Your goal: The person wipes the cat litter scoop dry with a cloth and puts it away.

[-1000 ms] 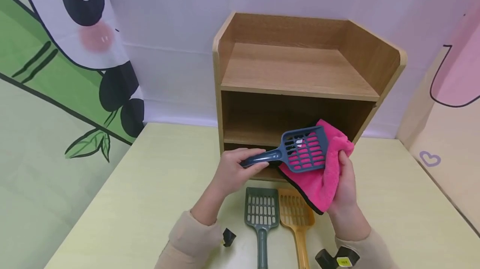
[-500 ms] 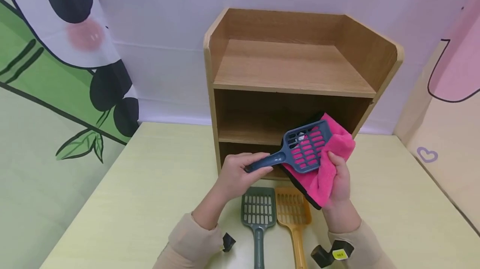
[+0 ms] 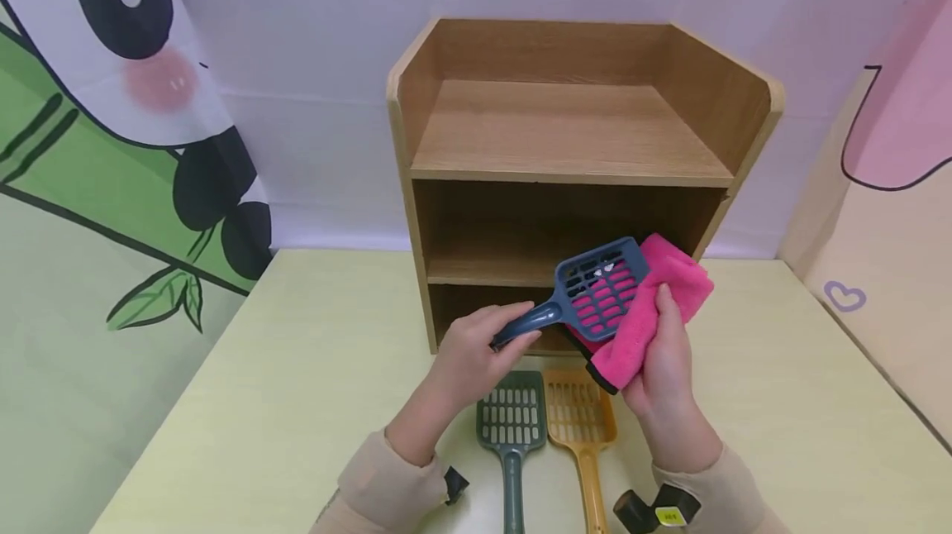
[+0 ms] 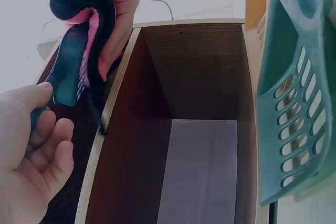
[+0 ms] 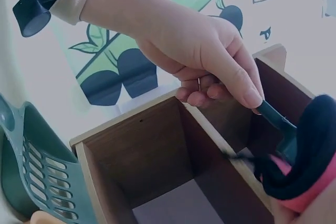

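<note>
A blue slotted litter scoop (image 3: pixel 599 290) is held up in front of the shelf, its handle pinched between the thumb and fingers of my left hand (image 3: pixel 476 352). My right hand (image 3: pixel 665 364) grips a pink cloth (image 3: pixel 632 344) with a black underside, folded round the scoop's right edge and behind its slots. In the left wrist view the cloth (image 4: pixel 79 3) wraps over the scoop's end, and my left fingers (image 4: pixel 52 145) curl below the handle. The right fingers are largely hidden behind the cloth.
A wooden shelf unit (image 3: pixel 550 133) stands behind the hands. On the pale table (image 3: pixel 297 402) lie a dark green scoop (image 3: pixel 511 418) and an orange scoop (image 3: pixel 582 414), side by side before the shelf. A printed curtain (image 3: pixel 335 104) hangs behind.
My right hand and the cloth shifted slightly along the scoop's right edge, and the cloth's lower corner has risen. The left hand keeps its pinch on the handle. The head view has drifted.
</note>
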Demonstrator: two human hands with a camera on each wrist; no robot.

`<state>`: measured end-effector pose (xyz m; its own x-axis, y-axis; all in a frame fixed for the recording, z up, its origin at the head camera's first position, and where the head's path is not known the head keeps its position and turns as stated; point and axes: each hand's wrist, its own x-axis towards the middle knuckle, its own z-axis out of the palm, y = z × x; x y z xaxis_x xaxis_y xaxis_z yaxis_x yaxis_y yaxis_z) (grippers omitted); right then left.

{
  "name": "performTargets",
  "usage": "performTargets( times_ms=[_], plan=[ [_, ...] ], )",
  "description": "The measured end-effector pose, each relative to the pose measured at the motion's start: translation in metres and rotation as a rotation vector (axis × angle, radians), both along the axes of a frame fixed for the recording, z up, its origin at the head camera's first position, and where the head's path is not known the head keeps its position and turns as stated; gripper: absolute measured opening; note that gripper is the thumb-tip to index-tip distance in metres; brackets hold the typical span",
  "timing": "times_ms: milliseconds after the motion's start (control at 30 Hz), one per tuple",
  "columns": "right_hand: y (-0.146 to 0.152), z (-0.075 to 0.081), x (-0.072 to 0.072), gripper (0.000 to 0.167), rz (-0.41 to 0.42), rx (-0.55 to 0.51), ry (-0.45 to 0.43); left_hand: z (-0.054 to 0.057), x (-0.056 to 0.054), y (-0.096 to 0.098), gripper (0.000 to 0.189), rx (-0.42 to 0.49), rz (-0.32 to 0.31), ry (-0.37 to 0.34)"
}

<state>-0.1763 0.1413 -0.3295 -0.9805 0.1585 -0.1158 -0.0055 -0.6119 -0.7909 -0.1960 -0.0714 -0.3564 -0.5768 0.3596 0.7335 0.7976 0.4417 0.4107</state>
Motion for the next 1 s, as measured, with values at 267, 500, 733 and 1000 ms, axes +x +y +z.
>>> performTargets(
  times_ms=[267, 500, 733, 1000],
  plan=[
    [-0.011, 0.001, 0.015, 0.055, 0.004, 0.022, 0.182, -0.007, 0.004, 0.003, 0.029, 0.053, 0.052, 0.182],
    [-0.029, 0.004, 0.029, 0.053, 0.147, 0.104, 0.085, -0.014, 0.012, 0.02, 0.03, 0.02, 0.016, 0.339],
    [-0.028, 0.004, 0.025, 0.064, 0.055, 0.127, -0.105, -0.01, 0.024, 0.021, 0.032, -0.133, 0.061, 0.452],
    [-0.023, -0.004, 0.017, 0.064, -0.107, 0.127, -0.096, -0.004, 0.028, 0.014, 0.03, -0.193, 0.047, 0.457]
  ],
)
